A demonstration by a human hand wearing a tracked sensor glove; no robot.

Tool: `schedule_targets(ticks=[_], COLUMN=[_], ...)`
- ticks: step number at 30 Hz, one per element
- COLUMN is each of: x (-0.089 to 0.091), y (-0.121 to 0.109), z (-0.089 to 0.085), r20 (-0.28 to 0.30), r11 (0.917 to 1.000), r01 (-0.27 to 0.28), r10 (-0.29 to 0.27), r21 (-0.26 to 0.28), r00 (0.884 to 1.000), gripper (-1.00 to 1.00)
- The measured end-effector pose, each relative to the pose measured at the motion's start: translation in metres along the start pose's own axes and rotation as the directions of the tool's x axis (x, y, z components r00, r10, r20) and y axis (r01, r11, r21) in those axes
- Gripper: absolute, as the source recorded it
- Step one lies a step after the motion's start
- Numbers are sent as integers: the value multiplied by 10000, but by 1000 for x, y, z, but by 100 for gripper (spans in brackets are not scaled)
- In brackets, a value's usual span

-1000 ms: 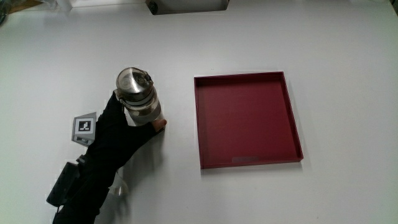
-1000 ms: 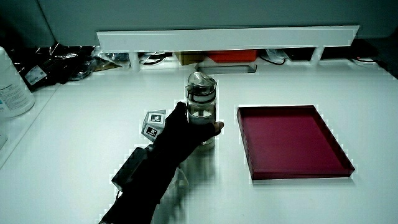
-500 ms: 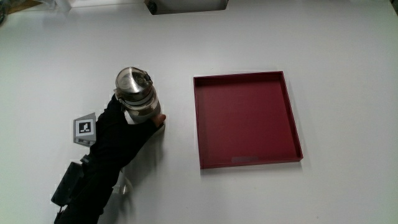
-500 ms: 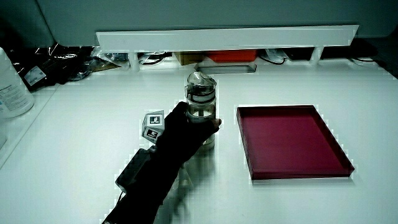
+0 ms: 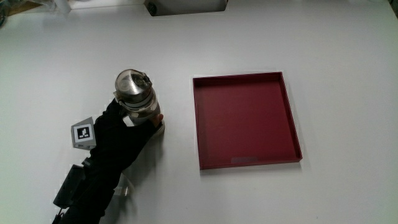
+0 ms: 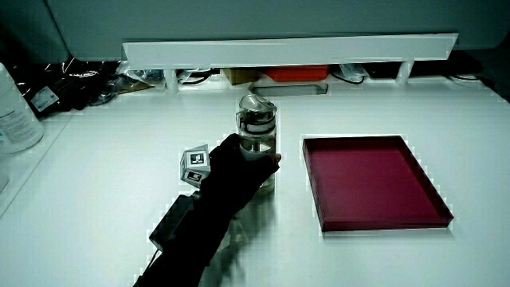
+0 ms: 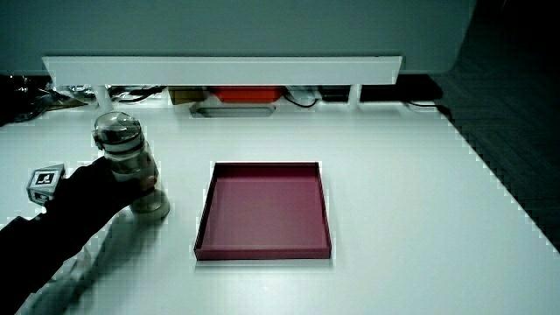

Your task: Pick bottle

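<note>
A clear bottle (image 5: 137, 98) with a metal lid stands upright on the white table beside a dark red tray (image 5: 245, 118). It shows in both side views (image 6: 257, 142) (image 7: 129, 162). The gloved hand (image 5: 124, 130) is wrapped around the bottle's lower body from the person's side, fingers curled on it, a fingertip showing at the bottle's base toward the tray. The patterned cube (image 5: 83, 133) sits on the back of the hand. The bottle's lower part is hidden by the glove in a side view (image 6: 231, 171).
The shallow tray (image 6: 371, 182) (image 7: 262, 208) holds nothing. A low white partition (image 6: 291, 48) with cables and boxes under it runs along the table's edge farthest from the person. A large white container (image 6: 14, 112) stands at the table's edge.
The hand and forearm have crept slightly toward the bottle, and the cube on the hand has shifted a little nearer to the person. The bottle stays in place.
</note>
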Motion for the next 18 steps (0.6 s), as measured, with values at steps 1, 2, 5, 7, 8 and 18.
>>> schedule_targets(ticks=[1,2,5,7,8,18], x=[1,0,1,3,5,47], y=[0,0,0,0,1,1], z=[0,0,2,4,4,-3], r20=[-29,-4,96,23,-4,301], r11=[9999,10000,10000,10000,9998,9885], r01=[-139,23,33,8,220,1475], r10=[139,-22,-33,-8,-220,-1465], r21=[8,26,-8,-32,37,-329], r00=[9999,10000,9999,10000,9998,9888], gripper=[100,100,100,100,100,100])
